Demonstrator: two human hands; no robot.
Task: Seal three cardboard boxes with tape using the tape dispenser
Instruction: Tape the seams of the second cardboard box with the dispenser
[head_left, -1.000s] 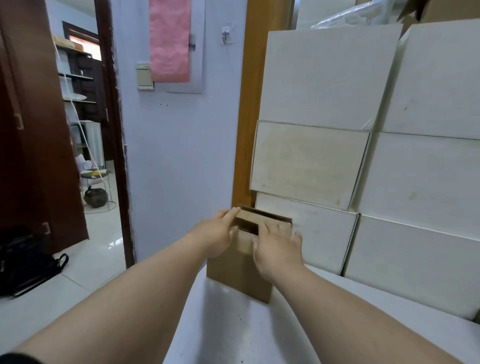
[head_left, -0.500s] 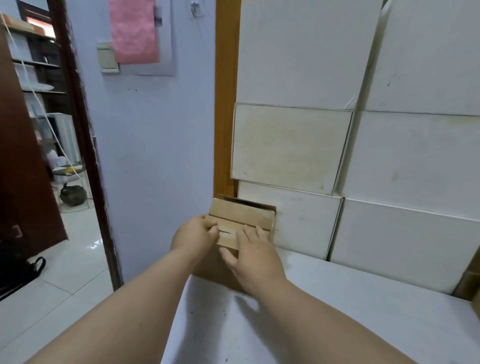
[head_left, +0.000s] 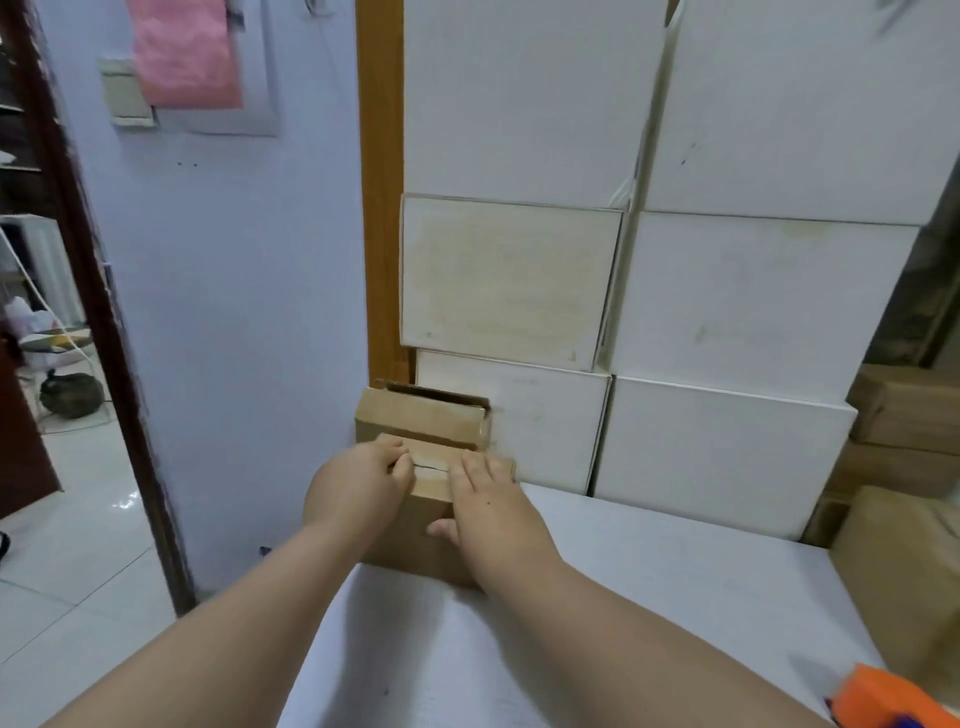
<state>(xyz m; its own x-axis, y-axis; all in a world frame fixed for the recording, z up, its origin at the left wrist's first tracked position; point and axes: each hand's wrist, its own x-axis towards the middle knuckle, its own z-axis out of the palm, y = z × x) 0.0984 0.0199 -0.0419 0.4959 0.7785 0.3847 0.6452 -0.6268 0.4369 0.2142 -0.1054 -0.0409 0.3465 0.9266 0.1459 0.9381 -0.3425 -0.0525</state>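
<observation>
At the far left corner of the white table (head_left: 623, 597), the cardboard box (head_left: 410, 530) sat directly under both hands as I watched the feed. My left hand (head_left: 358, 488) covered the box's left end, its fingers bent over the top edge and gripping the folded flap near the seam. My right hand (head_left: 493, 504) lay on the right part of the top with straight fingers pressing flat and the thumb resting against the front face.

I saw the box standing upright on its base, its long axis running left to right across the view and its opening facing up. The near flaps were folded down and met along a thin, uneven slit between my fingertips. The far flap was tilted up, with a dark gap behind it.

The box was plain brown corrugated board, matte and square-edged, with one back corner slightly ragged. Just behind it rose a stack of white cartons (head_left: 727, 291), smooth and flat-faced, one of them yellowed. Brown cartons (head_left: 904, 415) were piled at the right edge. The tape dispenser (head_left: 883, 696), bright orange with some blue, showed only partly at the near right corner, well apart from both hands.
</observation>
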